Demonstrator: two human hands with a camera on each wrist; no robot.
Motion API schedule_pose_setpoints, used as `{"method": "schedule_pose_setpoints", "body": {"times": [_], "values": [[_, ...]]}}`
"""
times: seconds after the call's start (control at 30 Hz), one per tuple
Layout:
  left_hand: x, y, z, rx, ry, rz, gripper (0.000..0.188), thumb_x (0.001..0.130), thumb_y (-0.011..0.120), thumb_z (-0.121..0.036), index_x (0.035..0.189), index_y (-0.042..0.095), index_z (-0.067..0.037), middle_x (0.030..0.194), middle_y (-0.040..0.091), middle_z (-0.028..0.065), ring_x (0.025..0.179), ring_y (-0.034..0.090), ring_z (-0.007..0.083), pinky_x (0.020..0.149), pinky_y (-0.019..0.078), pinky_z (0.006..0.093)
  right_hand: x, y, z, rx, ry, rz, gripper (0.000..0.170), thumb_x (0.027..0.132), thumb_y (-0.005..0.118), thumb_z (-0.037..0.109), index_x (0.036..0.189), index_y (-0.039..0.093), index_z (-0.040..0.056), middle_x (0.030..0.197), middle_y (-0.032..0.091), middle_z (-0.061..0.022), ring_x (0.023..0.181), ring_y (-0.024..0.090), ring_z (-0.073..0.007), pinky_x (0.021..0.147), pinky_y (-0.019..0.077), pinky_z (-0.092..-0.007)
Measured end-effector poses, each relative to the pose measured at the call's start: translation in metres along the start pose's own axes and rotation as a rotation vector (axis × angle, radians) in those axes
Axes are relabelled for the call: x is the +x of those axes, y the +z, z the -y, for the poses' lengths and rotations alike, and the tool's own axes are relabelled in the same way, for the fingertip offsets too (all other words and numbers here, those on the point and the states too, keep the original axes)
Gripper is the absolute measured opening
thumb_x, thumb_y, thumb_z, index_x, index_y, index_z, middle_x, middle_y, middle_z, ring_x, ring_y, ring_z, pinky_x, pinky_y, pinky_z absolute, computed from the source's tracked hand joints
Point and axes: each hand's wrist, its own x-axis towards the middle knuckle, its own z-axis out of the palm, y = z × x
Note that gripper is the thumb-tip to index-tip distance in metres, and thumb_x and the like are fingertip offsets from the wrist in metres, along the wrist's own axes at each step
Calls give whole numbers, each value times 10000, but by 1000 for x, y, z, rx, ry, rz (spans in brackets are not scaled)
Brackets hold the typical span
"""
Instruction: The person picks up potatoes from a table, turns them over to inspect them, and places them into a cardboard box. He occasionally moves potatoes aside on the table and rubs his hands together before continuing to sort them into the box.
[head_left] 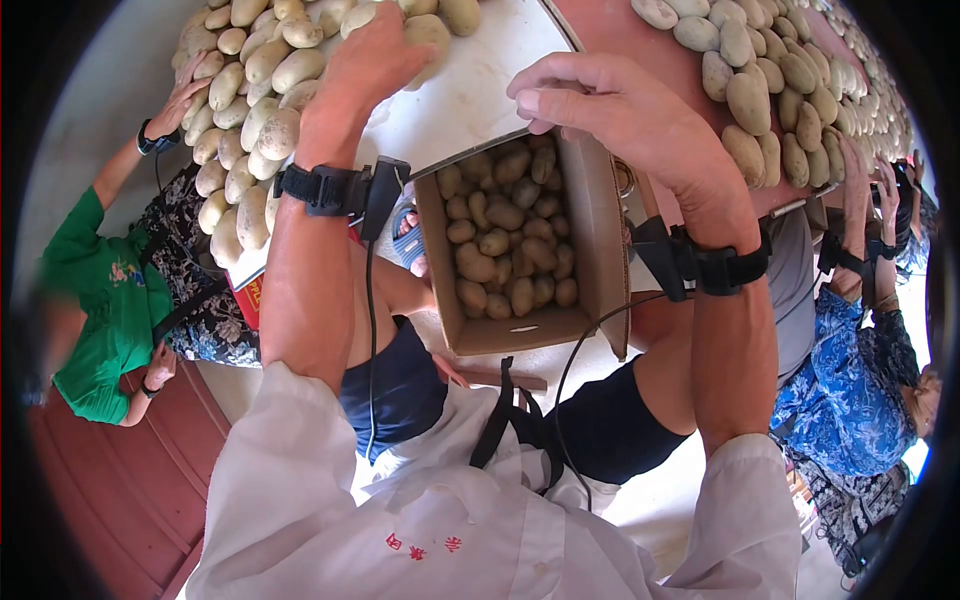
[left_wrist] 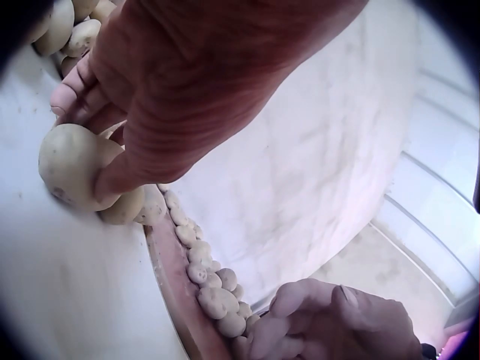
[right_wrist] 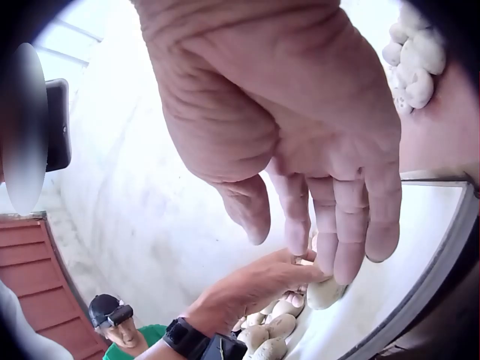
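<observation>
My left hand [head_left: 372, 58] is at the white tabletop [head_left: 480, 95], its thumb and fingers round a pale potato [left_wrist: 69, 161]. Another potato [left_wrist: 124, 206] shows just beneath the thumb in the left wrist view. To its left spreads a heap of potatoes [head_left: 270, 70]. My right hand [head_left: 625, 105] hangs over the table's near corner with fingers extended and nothing in it. In the right wrist view, its palm and loose fingers [right_wrist: 351, 225] show above the tabletop. Below, between my knees, stands a cardboard box [head_left: 603, 250] part filled with smaller potatoes [head_left: 505, 235].
On the red surface [head_left: 610, 30] at the right lies a second heap of potatoes [head_left: 760, 90]. A person in a green shirt [head_left: 110, 300] sits at the left, a hand on the heap. Another in a blue patterned shirt [head_left: 845, 385] is at the right. Cables [head_left: 372, 330] run from my wrist cameras.
</observation>
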Motion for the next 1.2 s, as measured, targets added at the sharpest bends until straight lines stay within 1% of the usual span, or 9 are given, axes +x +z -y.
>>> {"method": "schedule_pose_setpoints", "body": {"times": [0.07,0.13,0.27,0.47,0.67,0.8,0.97,1.1,1.2], "values": [[1,2,1,-5,-33,-24,674,847,712,-378,1389,518,-27,1168,705,220,1077,687,382,941,515,441,0,-2,-1,-18,-2,-37,354,1010,638,286,1199,696,-8,1044,696,-42,1009,629,-128,928,469,-270],[-8,-9,-5,0,103,107,684,840,711,-378,1403,511,-43,1164,705,227,1081,690,369,929,527,428,1,-3,-1,6,3,-49,361,1013,632,292,1208,693,-6,1046,700,-47,1009,634,-129,919,471,-268],[-12,-1,-12,-58,63,154,697,831,724,-364,1430,508,-81,1107,708,211,1019,693,335,884,541,411,6,-12,-6,-1,26,-49,386,1024,614,310,1242,684,0,1063,714,-64,1015,660,-143,893,484,-267],[-30,3,-16,-301,222,412,693,799,754,-308,1428,530,-120,1038,693,149,926,651,265,843,537,376,4,-13,-1,-10,40,-112,386,1031,604,309,1256,681,5,1087,724,-69,1033,683,-153,881,503,-279],[-62,-3,-50,-433,435,781,641,796,714,-289,1399,572,-125,1149,687,125,1048,620,213,971,498,347,6,-17,-1,72,39,-120,364,1032,600,299,1240,686,13,1076,726,-60,1017,684,-142,866,503,-276],[-76,-4,-59,-396,521,882,633,790,694,-243,1399,586,-112,1201,700,158,1078,659,272,984,495,377,9,-16,0,79,79,-162,351,968,661,273,1144,711,-27,983,707,-55,922,653,-146,828,501,-292],[-76,-3,-53,-238,510,817,572,789,704,-209,1352,631,-143,1082,729,169,996,691,333,901,521,414,10,-18,-3,46,42,-107,323,1030,599,265,1203,684,6,1047,717,-53,981,676,-136,842,503,-279],[-63,-12,-42,-270,380,731,326,877,677,-191,1174,732,-68,971,743,136,907,713,242,805,552,363,8,-17,2,144,74,-172,280,995,636,207,1117,701,-36,969,695,-55,917,641,-136,810,489,-277],[-37,-10,-27,-333,150,305,269,926,661,-220,1087,737,-17,856,734,115,805,702,205,788,558,350,9,-17,2,151,100,-178,269,999,635,204,1111,702,-32,965,694,-50,917,634,-127,806,479,-268]]}}
